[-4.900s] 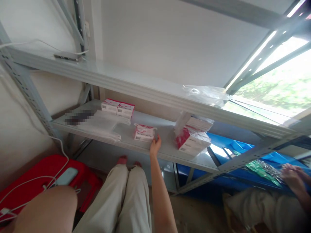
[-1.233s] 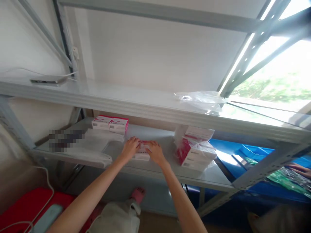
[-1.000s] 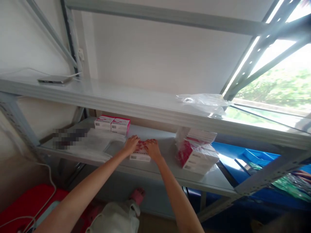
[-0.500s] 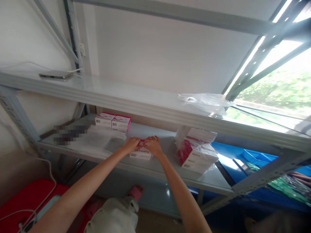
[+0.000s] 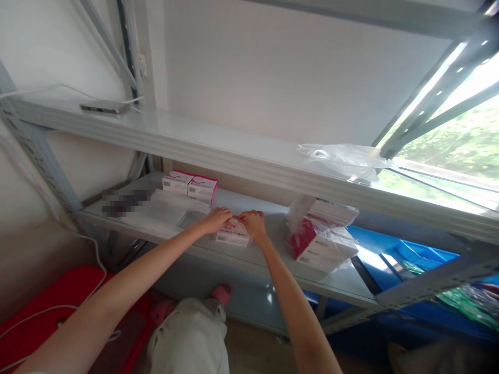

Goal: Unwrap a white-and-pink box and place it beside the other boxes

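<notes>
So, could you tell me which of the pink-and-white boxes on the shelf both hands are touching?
The lone box at the shelf's front edge, under both hands; the pair sits untouched behind.

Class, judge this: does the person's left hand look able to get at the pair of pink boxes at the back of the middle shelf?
Probably yes. The left hand rests on the wrapped box; the pair of pink boxes stands just behind, nothing between.

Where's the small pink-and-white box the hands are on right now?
In the head view the small box lies mid-frame on the lower shelf, under the left hand and right hand, left of the plastic-wrapped box bundle.
</notes>
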Demonstrator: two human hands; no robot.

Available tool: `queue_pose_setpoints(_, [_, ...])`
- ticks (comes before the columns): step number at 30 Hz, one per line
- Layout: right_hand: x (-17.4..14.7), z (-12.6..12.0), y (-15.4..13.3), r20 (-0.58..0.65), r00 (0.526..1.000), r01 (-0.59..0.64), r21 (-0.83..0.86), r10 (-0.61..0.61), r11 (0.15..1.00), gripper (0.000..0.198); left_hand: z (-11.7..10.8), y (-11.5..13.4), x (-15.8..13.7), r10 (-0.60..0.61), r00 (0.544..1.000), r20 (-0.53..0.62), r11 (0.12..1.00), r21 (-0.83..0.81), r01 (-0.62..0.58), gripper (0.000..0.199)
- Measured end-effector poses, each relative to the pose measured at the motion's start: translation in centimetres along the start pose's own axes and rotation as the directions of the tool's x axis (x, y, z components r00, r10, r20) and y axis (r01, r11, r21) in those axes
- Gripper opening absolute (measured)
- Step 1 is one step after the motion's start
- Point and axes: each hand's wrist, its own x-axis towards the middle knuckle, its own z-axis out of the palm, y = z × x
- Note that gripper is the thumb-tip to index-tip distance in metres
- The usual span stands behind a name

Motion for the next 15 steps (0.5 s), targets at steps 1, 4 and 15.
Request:
queue_pose_setpoints(1, [0.0, 0.1, 0.4, -0.024, 0.999, -0.041, 0.05, 0.042, 0.998, 0.022, -0.2, -0.2, -0.3, -0.01, 1.0, 0.011, 1.0, -0.009, 0.01, 0.011])
queue_pose_setpoints(4, [-0.3, 0.3, 1.9, -0.088, 0.978, -0.167, 0.201, 0.188, 0.965, 0.023, -0.4, -0.8, -1.3, -0.022, 0.999, 0.048, 0.998, -0.054, 0.024, 0.014])
queue_pose_setpoints(15, [0.1, 0.3, 0.6, 0.062, 0.994, 0.093, -0.043, -0.09, 0.995, 0.022, 1.9, -0.3, 0.3, -0.18, 0.983, 0.037, 0.983, -0.042, 0.181, 0.015])
